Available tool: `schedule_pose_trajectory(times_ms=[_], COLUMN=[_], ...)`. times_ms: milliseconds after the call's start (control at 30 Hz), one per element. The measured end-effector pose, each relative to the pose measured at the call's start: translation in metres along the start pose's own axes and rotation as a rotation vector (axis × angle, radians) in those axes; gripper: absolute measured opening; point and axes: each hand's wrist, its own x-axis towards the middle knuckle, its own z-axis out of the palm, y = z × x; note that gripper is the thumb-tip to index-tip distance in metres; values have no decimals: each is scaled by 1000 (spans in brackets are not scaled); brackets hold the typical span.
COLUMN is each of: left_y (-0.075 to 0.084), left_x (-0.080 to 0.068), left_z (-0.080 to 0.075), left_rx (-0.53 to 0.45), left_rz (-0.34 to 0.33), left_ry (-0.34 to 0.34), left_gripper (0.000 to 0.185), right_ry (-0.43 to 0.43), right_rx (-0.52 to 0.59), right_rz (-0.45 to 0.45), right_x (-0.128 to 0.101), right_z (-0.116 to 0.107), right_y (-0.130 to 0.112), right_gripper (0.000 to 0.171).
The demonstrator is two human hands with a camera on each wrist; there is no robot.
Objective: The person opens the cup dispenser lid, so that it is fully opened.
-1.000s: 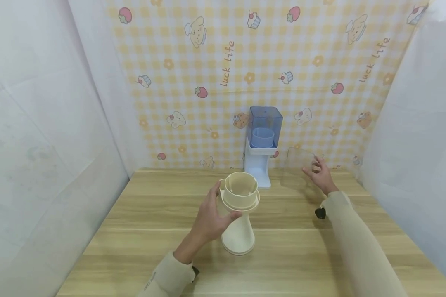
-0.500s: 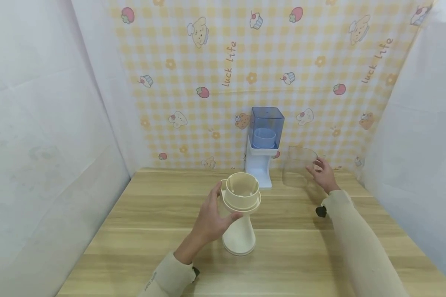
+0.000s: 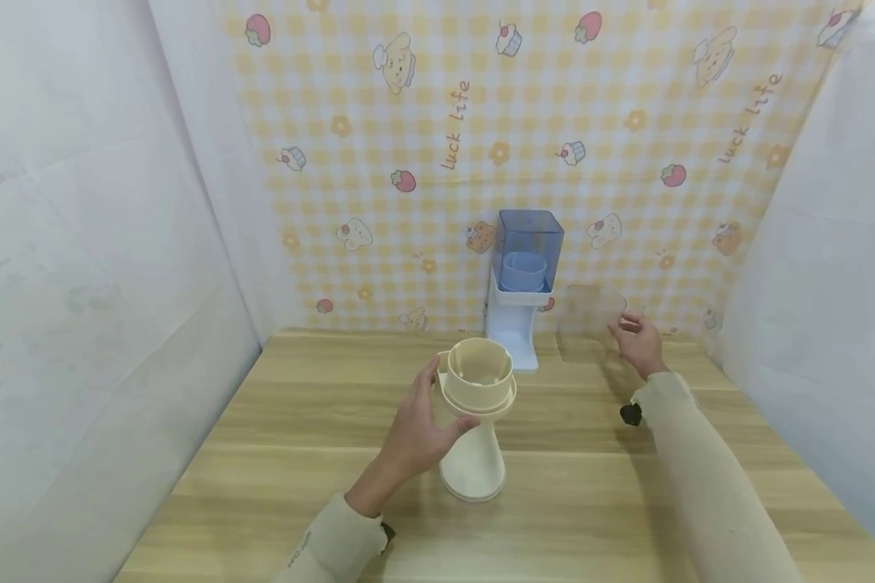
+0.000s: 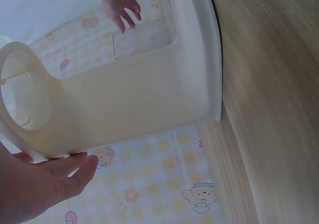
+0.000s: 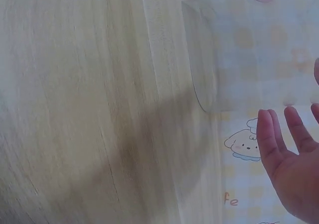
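Upright on the wooden table (image 3: 299, 453) is a cream dispenser stand (image 3: 474, 465), with a round open collar (image 3: 479, 389) at its top and a wide base. My left hand (image 3: 411, 429) holds it from the left just below the collar, thumb in front. The left wrist view shows the stand's curved side (image 4: 129, 99) above my fingers. Toward the back right, a see-through box-shaped cover (image 3: 582, 324) stands on the table. My right hand (image 3: 642, 344) is at its right side with fingers extended. Their fingertips (image 5: 264, 115) are at the clear wall; whether they touch it is unclear.
Behind the cream stand is a white dispenser (image 3: 512, 332) with a blue see-through hood (image 3: 531, 235) over a round collar. A checked, printed cloth (image 3: 437, 202) hangs along the table's back edge. White sheets (image 3: 87, 243) enclose both sides.
My right hand has shifted slightly off the clear cover's edge, and the cover stands near the back cloth. My left hand keeps its hold on the cream stand. The head view has turned slightly left.
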Motion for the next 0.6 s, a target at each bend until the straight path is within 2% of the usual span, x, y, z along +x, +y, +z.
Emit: schedule_pose_trajectory(times_ms=[300,433,500,600], left_y=[4,1,-1,-5], left_x=[3,6,8,11], left_z=[2,1,1,2], left_rx=[49,103,143,202], left_rz=[-17,7,16,34], left_ry=[-3,-10,-7,18], left_gripper=[103,100,99,98], right_ry=[13,128,203,254], right_rx=[-18,-45,-55,-48], right_rz=[101,104,78,9], right_x=[-4,-10,-14,-20], right_z=[-3,-4,-5,-6], right_y=[1,-1,-4,-10], right_gripper=[55,44,39,33])
